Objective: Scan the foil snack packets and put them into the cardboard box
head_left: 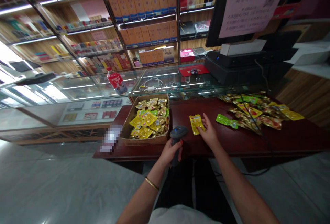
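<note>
Yellow packet (195, 121) pinched in outstretched right hand (209, 134); left hand (168, 151) clasps scanner (178, 132); hands apart.

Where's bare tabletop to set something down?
Dark-red wooden table: bare between the open brown cardboard box and the yellow plastic packet in the right hand, behind the grey handheld scanner; also along the front edge, right of the right forearm. Crowded: the box, full of shiny packets, and the gold, green and yellow heap at right.

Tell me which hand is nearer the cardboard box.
Left. The left hand is by the cardboard box, at its near right corner; the right hand is farther right.
</note>
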`<state>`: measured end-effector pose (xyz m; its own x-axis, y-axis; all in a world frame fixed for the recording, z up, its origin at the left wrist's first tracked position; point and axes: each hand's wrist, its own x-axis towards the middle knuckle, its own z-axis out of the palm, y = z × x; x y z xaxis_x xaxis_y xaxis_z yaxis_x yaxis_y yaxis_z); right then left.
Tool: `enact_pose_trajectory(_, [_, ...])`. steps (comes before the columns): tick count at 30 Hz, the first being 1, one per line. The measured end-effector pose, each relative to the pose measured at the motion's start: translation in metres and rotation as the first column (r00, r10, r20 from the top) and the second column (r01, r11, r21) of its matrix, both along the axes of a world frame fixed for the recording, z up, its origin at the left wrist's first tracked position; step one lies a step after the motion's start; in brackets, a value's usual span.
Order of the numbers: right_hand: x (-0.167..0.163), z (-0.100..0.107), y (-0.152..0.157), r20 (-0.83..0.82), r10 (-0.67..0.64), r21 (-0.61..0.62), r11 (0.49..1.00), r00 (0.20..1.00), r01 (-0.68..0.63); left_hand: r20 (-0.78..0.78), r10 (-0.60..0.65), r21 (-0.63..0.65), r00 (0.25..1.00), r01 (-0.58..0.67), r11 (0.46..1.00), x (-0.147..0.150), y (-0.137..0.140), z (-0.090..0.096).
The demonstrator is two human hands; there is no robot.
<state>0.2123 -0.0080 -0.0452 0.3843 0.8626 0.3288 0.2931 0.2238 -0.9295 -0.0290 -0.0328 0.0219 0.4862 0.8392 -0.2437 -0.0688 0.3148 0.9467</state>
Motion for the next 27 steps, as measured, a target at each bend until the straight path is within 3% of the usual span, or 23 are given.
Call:
enact_pose_trajectory(7, [-0.001, 0.013, -0.006, 0.276, -0.111, 0.044, 0.994, 0.955, 0.103, 0.020, -0.041, 0.021, 0.999, 0.041, 0.999, -0.007, 0.001, -0.001])
enact_pose_trajectory(14, [-0.005, 0.015, -0.008, 0.271, -0.102, 0.114, 0.991, 0.957, 0.073, 0.082, -0.016, 0.050, 0.997, 0.012, 0.999, -0.010, -0.001, -0.004])
enact_pose_trajectory(27, [-0.004, 0.008, -0.005, 0.272, -0.112, 0.100, 0.991, 0.956, 0.087, 0.048, -0.052, 0.072, 0.998, 0.048, 0.996, -0.013, 0.003, -0.011])
